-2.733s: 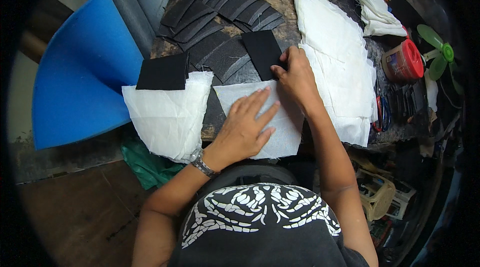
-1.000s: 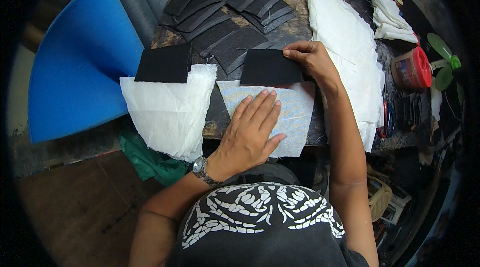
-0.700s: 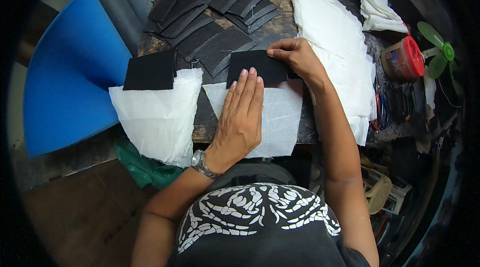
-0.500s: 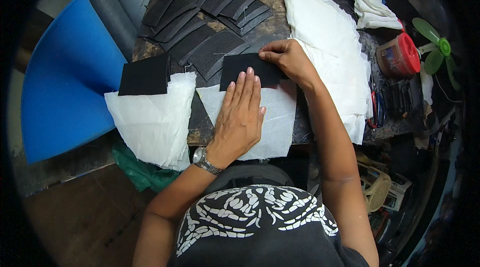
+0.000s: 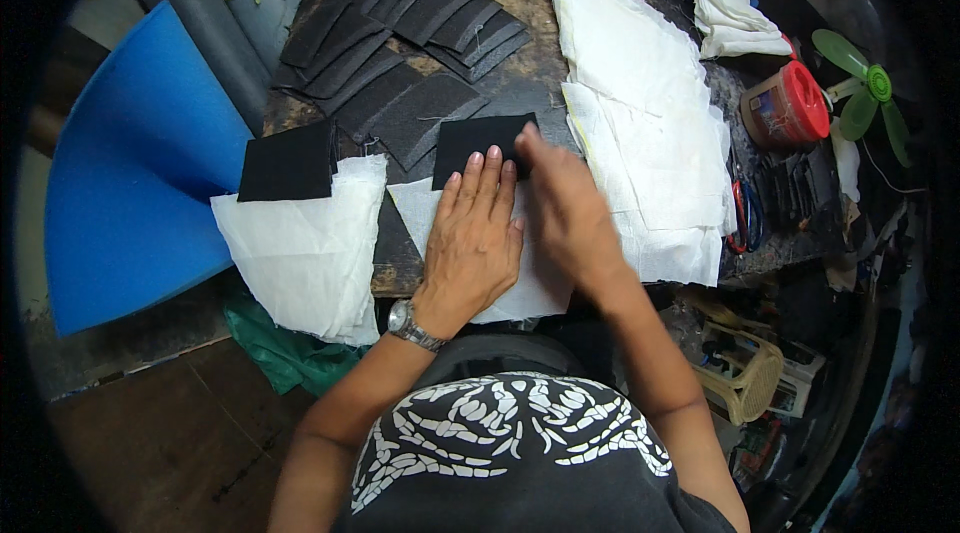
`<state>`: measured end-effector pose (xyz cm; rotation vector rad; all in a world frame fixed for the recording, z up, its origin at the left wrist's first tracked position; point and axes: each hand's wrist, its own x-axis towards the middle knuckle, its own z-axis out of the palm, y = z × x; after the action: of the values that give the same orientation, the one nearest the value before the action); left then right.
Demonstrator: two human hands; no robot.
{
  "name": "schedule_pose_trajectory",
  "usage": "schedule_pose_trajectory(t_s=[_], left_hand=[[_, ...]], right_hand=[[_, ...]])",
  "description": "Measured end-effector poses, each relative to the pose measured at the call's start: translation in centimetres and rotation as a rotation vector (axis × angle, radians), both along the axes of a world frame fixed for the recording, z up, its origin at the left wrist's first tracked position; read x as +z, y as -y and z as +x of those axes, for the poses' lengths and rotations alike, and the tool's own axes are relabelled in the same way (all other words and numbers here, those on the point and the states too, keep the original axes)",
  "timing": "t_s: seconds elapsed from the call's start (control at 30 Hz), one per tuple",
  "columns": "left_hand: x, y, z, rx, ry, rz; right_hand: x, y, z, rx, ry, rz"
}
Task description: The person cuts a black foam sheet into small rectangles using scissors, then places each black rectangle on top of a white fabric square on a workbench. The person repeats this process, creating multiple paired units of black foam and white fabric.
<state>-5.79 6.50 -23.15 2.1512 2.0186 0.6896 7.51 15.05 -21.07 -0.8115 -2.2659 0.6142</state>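
Note:
My left hand (image 5: pixel 470 233) lies flat, fingers together, on a white fabric sheet (image 5: pixel 420 208) at the table's near edge, fingertips touching a black fabric rectangle (image 5: pixel 480 138) that lies across the sheet's far end. My right hand (image 5: pixel 565 208), blurred by motion, rests beside it on the same sheet, its fingertips at the black piece's right end. Neither hand grips anything.
A stack of white fabric (image 5: pixel 300 253) topped by a black square (image 5: pixel 290 163) hangs over the table edge at left. Several dark padded pieces (image 5: pixel 400 43) lie farther back. White sheets (image 5: pixel 640 103), a red-lidded jar (image 5: pixel 785 108), scissors (image 5: pixel 740 218) and a green fan (image 5: pixel 860 73) are right. Blue foam (image 5: pixel 130 183) stands left.
The black rectangle was carried from the right and laid across the white sheet's far end. My right hand has let it go and drawn back along the sheet beside my left.

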Motion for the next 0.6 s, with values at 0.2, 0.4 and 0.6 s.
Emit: schedule_pose_trajectory(t_s=[0.2, 0.4, 0.6], left_hand=[[0.5, 0.7, -2.0, 0.059, 0.012, 0.010], [0.4, 1.7, -3.3, 0.226, -0.056, 0.063], [0.8, 0.2, -2.7, 0.345, 0.160, 0.078]], right_hand=[[-2.8, 3.2, 0.2, -0.036, 0.411, 0.229], [0.2, -2.9, 1.7, -0.084, 0.037, -0.258], [-1.4, -12.8, 4.8, -0.380, 0.247, 0.186]])
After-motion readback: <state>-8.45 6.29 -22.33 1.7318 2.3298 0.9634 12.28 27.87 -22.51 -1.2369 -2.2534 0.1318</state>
